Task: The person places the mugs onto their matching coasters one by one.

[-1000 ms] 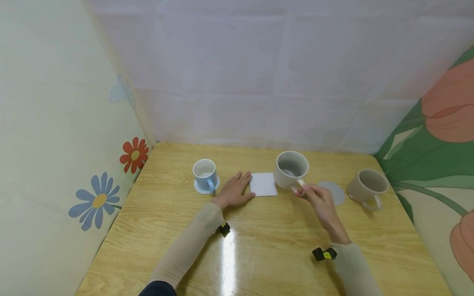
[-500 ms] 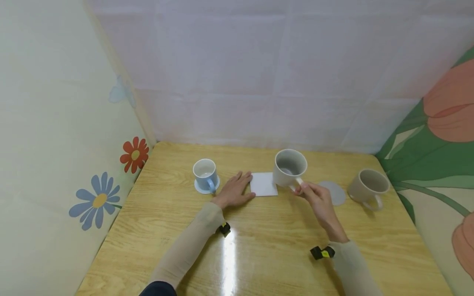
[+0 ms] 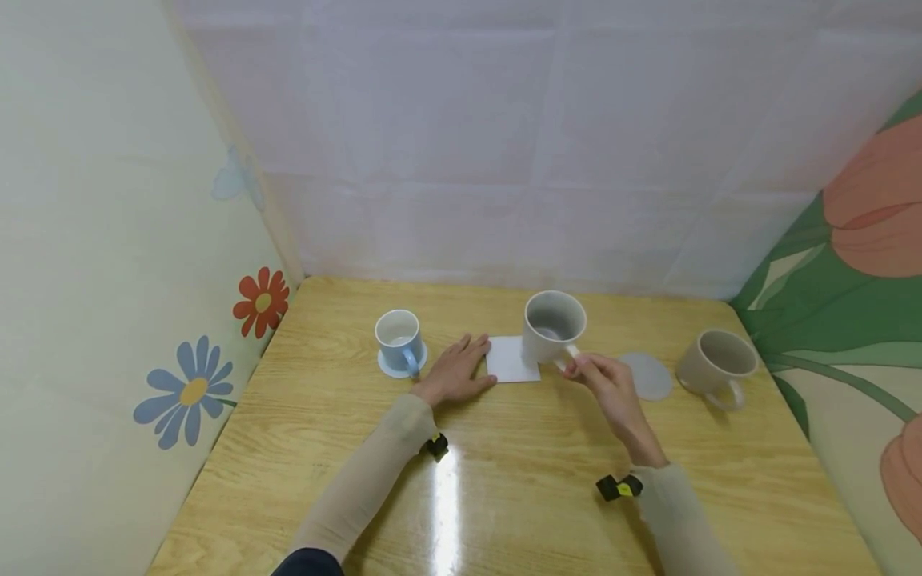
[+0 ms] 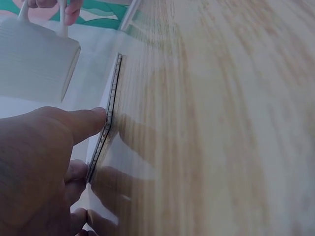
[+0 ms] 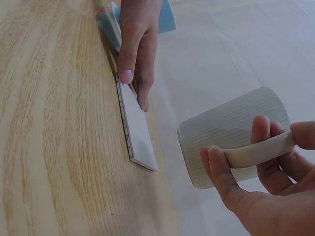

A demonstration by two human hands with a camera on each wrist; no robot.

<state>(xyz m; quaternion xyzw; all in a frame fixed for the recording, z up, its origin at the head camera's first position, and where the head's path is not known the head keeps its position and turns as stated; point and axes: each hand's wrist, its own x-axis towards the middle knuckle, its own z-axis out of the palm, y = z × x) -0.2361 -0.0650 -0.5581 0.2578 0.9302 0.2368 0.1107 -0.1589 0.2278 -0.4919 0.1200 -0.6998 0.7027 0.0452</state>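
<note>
My right hand (image 3: pixel 612 392) grips the handle of a white ribbed mug (image 5: pixel 221 128), its fingers curled round the handle. Tilted a little, the mug hangs above the table, over the right part of a square white coaster (image 3: pixel 507 360). In the right wrist view a gap shows between the mug's base and the coaster. My left hand (image 3: pixel 455 374) lies with fingers spread at the coaster's left edge, thumb and fingertips touching it. Left of that hand a blue mug (image 3: pixel 398 342) stands on a round pale blue coaster (image 3: pixel 392 371).
A beige mug (image 3: pixel 715 364) stands at the table's right side. Beside it lies a round grey coaster (image 3: pixel 650 378). The wooden table (image 3: pixel 533 496) meets a white cloth (image 3: pixel 519 160) at the back and flower-printed panels at both sides.
My right hand has carried the white mug a little to the left, further over the square coaster. The left hand keeps its place.
</note>
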